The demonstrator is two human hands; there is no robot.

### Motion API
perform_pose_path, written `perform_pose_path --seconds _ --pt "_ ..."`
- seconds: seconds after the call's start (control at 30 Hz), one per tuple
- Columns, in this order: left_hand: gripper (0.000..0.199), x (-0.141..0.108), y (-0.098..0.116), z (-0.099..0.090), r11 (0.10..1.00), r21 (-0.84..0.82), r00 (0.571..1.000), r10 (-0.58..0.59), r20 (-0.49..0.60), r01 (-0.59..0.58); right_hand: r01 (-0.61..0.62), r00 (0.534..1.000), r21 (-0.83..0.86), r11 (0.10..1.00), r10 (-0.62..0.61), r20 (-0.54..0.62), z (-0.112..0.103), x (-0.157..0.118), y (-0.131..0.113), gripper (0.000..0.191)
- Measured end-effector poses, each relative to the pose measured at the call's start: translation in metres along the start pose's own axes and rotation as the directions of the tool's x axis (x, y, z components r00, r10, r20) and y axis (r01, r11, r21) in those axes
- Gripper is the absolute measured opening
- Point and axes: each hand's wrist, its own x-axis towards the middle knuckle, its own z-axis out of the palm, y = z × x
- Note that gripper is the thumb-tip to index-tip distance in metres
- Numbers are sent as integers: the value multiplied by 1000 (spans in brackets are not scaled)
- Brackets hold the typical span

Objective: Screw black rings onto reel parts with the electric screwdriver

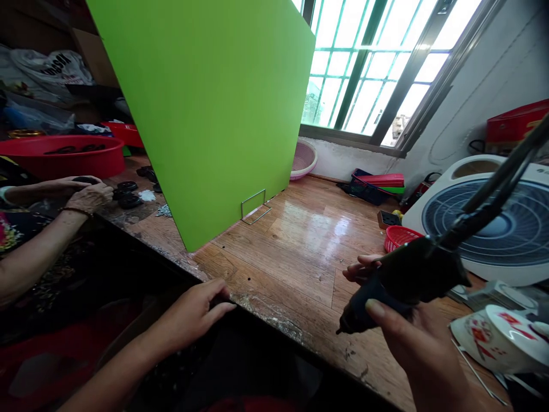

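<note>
My right hand (412,332) is wrapped round a dark electric screwdriver (386,292). Its bit points down and left over the wood-patterned tabletop (291,269), and a thick cable rises from its rear to the upper right. At the table's near edge (274,323) my left hand (201,309) rests with fingers curled over it and thumb in front; the fingertips are partly hidden. Beyond my hands a large bright green board (210,114) stands upright on the table. A bent wire bracket (256,207) sits against its lower part.
At left, another person's hands (88,194) hold a dark round piece beside several black parts (127,194) and a red basin (64,155). On the right are a white fan (484,223), a red basket (401,237) and a lidded white pot (497,337). A barred window (369,68) is behind.
</note>
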Motion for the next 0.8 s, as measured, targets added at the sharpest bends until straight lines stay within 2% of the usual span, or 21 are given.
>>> perform_pose_path --seconds 0.1,0.17,0.27,0.33,0.37,0.43,0.53,0.63,0.67,0.73,0.8 --pt "18 11 28 16 981 -121 989 147 -27 -149 -16 999 -38 999 17 30 0 0 0 63" --pt "25 18 48 29 949 -197 969 243 -33 -245 -21 998 -51 998 24 59 0 0 0 63" --pt "56 26 80 49 877 -347 932 361 20 -332 1 991 -63 998 8 134 2 -1 3 64" --pt "76 30 100 61 793 -489 899 436 42 -362 18 980 -56 998 -6 197 3 -3 7 60" --pt "79 30 109 66 734 -574 882 470 42 -364 26 974 -55 998 -13 225 3 -4 9 56" --pt "66 29 126 72 587 -745 858 512 40 -316 50 961 -75 996 -28 274 3 -8 13 48" --pt "37 22 140 74 385 -912 850 519 88 -141 60 946 -99 993 -25 323 5 -16 15 52" --pt "37 15 142 77 257 -966 829 534 163 25 12 945 -21 1000 -5 327 8 -23 21 59" --pt "40 13 140 80 236 -969 817 543 193 72 -2 945 22 1000 -5 326 10 -23 27 57" --pt "49 15 134 93 258 -954 773 569 279 154 -5 936 139 990 -44 349 16 -19 44 47" --pt "57 23 128 108 360 -915 727 577 372 182 24 913 266 964 -130 387 25 -8 63 35"
